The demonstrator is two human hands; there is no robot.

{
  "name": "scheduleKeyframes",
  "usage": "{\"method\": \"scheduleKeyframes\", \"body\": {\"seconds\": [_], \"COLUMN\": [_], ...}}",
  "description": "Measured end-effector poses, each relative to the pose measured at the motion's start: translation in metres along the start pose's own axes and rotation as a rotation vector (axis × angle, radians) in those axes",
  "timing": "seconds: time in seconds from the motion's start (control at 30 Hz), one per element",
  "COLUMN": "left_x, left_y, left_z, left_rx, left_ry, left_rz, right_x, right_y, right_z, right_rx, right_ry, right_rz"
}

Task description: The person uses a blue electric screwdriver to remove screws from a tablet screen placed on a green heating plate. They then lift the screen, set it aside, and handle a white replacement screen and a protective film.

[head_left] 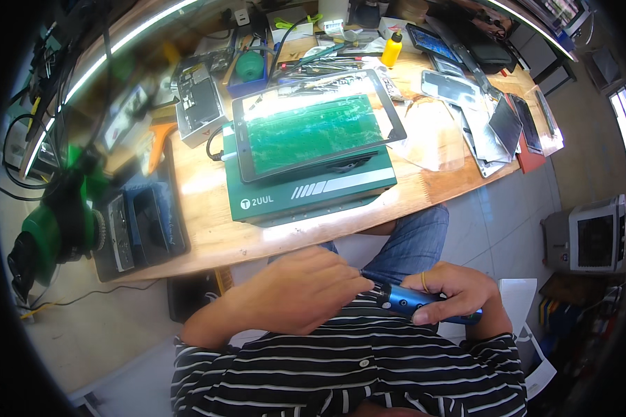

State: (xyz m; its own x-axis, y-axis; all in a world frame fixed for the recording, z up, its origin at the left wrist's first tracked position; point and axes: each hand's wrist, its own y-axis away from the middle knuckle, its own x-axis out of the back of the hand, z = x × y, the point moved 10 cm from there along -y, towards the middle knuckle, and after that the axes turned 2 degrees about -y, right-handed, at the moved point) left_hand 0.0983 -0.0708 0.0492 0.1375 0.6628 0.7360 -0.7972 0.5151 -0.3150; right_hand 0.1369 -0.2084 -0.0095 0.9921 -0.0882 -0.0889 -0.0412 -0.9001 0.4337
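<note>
My right hand (459,292) is wrapped round a blue cylindrical handheld tool (405,299) with small round buttons and a dark front end. The thumb lies along its side, and the tool is tilted just above my lap. My left hand (302,288) is closed at the tool's front end, fingertips pressed together there; what they pinch is hidden. Beyond my hands, a tablet's glass panel (384,101) with a black border rests on a flat green box-shaped unit (271,191) near the bench's front edge.
The wooden bench (212,233) carries an orange-handled scraper (161,142), a white box (200,104), a yellow bottle (392,50), several tools, and phone parts (504,125) at right. A green-and-black jointed device (55,222) stands at left. An air cooler (591,236) is on the floor.
</note>
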Motion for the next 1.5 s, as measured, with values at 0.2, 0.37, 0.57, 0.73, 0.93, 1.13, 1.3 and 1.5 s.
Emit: {"method": "scheduleKeyframes", "body": {"seconds": [0.2, 0.37, 0.57, 0.73, 0.93, 1.13, 1.3, 1.5], "left_x": [-0.044, -0.052, -0.055, -0.050, 0.071, 0.160, 0.183, 0.204], "left_y": [0.006, 0.018, 0.035, 0.047, 0.091, 0.137, 0.128, 0.137], "left_z": [0.001, 0.000, -0.003, 0.000, -0.055, -0.115, -0.170, -0.200], "left_rx": [0.075, 0.098, 0.138, 0.144, 0.494, 0.731, 0.769, 0.844], "left_ry": [-0.100, -0.065, 0.122, 0.161, 0.109, -0.052, 0.035, -0.049], "left_rz": [-0.387, -0.502, -0.524, -0.513, 0.079, 0.549, 0.698, 0.781], "right_x": [-0.009, -0.013, -0.021, -0.021, 0.023, 0.028, 0.026, 0.032], "right_y": [-0.004, 0.001, 0.006, 0.014, 0.050, 0.040, 0.036, 0.051], "right_z": [0.010, 0.019, 0.021, 0.026, 0.000, 0.009, 0.008, 0.020], "right_rx": [-0.093, -0.141, -0.112, -0.108, -0.052, -0.031, 0.039, 0.042], "right_ry": [0.197, 0.262, 0.263, 0.289, 0.172, 0.174, 0.174, -0.017], "right_rz": [-0.092, -0.174, -0.250, -0.316, -0.125, -0.064, -0.038, 0.068]}}
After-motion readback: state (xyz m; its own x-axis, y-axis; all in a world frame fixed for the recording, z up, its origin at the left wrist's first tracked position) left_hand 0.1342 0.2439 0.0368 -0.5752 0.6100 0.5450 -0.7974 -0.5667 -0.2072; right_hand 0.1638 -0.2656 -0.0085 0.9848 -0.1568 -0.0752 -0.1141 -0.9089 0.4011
